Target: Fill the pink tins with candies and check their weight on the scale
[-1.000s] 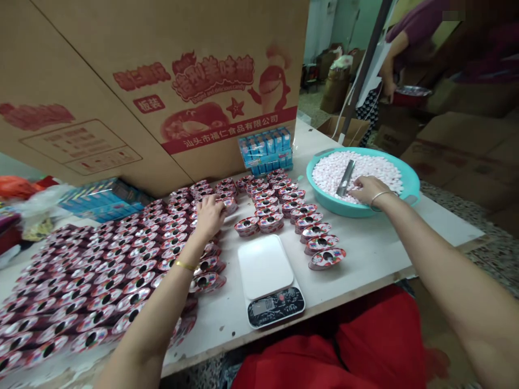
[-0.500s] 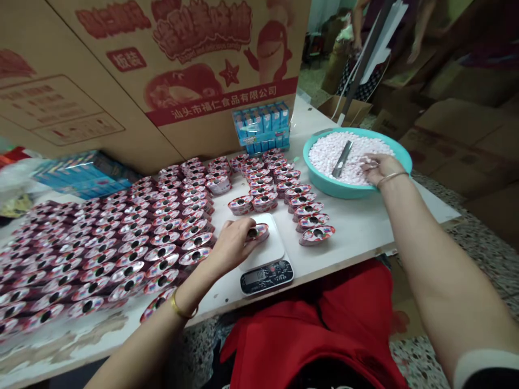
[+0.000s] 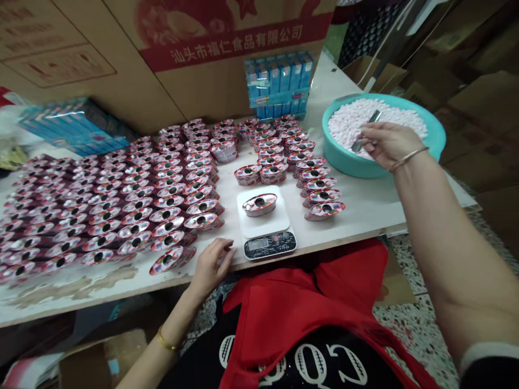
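Observation:
On the white kitchen scale (image 3: 264,226) stands one oval red and pink container (image 3: 259,205) with a dark round hole in its top and a small white piece on its rim. My left hand (image 3: 213,263) rests by the table's front edge, left of the scale, fingers apart and holding nothing. Over the turquoise basin (image 3: 348,166) is my right hand (image 3: 383,141), its fingers pinched together; what they hold, if anything, is too small to name. White-pink pellets (image 3: 352,121) fill the basin, and a metal scoop (image 3: 375,116) lies in them, partly behind my right hand.
Rows of similar oval containers (image 3: 135,202) cover the table's left side. Shorter rows (image 3: 320,196) stand behind and right of the scale. A blue wrapped pack (image 3: 279,81) and a large carton (image 3: 203,92) are at the back. Another blue pack (image 3: 73,129) leans at the left.
My left hand has let go of the container on the scale and moved back toward the table edge. My right hand has lifted from the pellets and shifted left. The view has tilted down.

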A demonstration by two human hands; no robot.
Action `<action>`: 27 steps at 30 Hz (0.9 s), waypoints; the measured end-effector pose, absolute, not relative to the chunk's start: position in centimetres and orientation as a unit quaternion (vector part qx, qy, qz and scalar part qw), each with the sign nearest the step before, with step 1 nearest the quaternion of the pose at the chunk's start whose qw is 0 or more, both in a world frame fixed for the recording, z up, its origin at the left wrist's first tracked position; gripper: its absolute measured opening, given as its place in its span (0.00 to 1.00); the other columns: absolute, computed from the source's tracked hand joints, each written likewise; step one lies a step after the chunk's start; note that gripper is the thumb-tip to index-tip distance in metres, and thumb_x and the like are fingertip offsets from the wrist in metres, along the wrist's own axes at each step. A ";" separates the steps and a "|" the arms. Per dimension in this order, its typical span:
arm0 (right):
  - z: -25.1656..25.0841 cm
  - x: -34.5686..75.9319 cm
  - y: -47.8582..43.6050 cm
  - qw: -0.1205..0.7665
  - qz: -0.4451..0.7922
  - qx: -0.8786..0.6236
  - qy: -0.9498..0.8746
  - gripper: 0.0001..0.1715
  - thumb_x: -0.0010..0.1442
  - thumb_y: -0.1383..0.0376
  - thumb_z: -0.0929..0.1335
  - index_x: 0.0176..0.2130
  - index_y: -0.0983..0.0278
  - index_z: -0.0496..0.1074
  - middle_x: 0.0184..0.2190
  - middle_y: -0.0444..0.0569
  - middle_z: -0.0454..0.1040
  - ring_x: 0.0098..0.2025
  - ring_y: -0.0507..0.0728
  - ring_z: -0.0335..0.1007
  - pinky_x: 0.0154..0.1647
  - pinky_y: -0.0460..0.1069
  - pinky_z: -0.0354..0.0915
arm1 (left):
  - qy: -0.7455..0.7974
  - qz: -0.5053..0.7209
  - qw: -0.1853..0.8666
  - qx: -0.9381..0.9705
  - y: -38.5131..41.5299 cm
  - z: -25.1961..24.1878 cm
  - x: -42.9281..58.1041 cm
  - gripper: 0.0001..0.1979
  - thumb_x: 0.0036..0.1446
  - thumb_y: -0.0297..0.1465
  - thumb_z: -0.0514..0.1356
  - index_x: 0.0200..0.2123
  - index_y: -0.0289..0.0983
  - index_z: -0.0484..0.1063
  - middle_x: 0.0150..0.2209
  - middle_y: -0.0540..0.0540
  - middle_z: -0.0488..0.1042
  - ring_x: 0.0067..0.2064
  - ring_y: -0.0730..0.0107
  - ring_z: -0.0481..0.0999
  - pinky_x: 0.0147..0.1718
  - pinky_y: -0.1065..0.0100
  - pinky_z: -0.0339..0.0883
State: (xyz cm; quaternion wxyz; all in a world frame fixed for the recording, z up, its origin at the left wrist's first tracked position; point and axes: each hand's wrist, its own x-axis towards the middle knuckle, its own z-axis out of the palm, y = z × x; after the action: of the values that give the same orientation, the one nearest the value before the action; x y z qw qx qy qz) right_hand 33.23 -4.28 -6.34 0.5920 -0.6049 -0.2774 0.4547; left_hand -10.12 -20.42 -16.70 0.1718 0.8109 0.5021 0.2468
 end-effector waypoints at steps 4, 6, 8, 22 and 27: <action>-5.0 25.9 -7.5 0.450 0.571 -0.533 -0.432 0.04 0.57 0.76 0.70 0.33 0.69 0.73 0.24 0.46 0.72 0.23 0.45 0.64 0.22 0.42 0.56 | 0.545 0.275 0.171 0.773 -22.0 -19.6 -11.0 0.08 0.62 0.33 0.54 0.43 0.38 0.68 0.37 0.45 0.74 0.38 0.67 0.74 0.39 0.65 0.69; -5.0 22.6 -8.6 0.384 0.601 -0.495 -0.497 0.05 0.54 0.72 0.73 0.34 0.68 0.74 0.23 0.45 0.71 0.23 0.46 0.62 0.21 0.42 0.55 | 0.552 0.294 0.155 0.765 -22.2 -20.4 -11.1 0.08 0.62 0.33 0.55 0.43 0.38 0.69 0.36 0.45 0.74 0.38 0.67 0.74 0.39 0.64 0.69; -5.3 20.0 -9.2 0.329 0.608 -0.469 -0.550 0.07 0.52 0.69 0.74 0.33 0.68 0.74 0.22 0.43 0.69 0.22 0.46 0.61 0.19 0.42 0.54 | 0.550 0.302 0.135 0.766 -22.2 -21.0 -11.1 0.08 0.62 0.32 0.55 0.43 0.38 0.69 0.35 0.45 0.73 0.38 0.67 0.73 0.40 0.64 0.68; -7.1 14.7 -8.6 0.160 0.375 -0.515 -0.754 0.05 0.52 0.72 0.72 0.33 0.67 0.78 0.22 0.42 0.70 0.25 0.48 0.63 0.29 0.45 0.59 | 0.532 0.306 0.093 0.784 -22.0 -22.0 -11.5 0.09 0.62 0.31 0.55 0.44 0.37 0.69 0.37 0.44 0.75 0.40 0.65 0.74 0.41 0.63 0.68; -6.6 15.1 -8.6 0.176 0.369 -0.505 -0.760 0.06 0.53 0.73 0.71 0.33 0.66 0.79 0.23 0.44 0.72 0.26 0.49 0.63 0.30 0.45 0.59 | 0.532 0.299 0.079 0.788 -21.9 -21.6 -11.2 0.08 0.62 0.30 0.55 0.44 0.37 0.68 0.37 0.43 0.75 0.40 0.64 0.74 0.40 0.62 0.68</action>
State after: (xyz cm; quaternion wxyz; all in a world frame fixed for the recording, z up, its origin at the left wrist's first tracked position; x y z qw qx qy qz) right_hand 15.05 -8.59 -6.62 0.1764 -0.5048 -0.7602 0.3689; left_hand -11.23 -21.94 -21.59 0.0788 0.7882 0.5321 0.2989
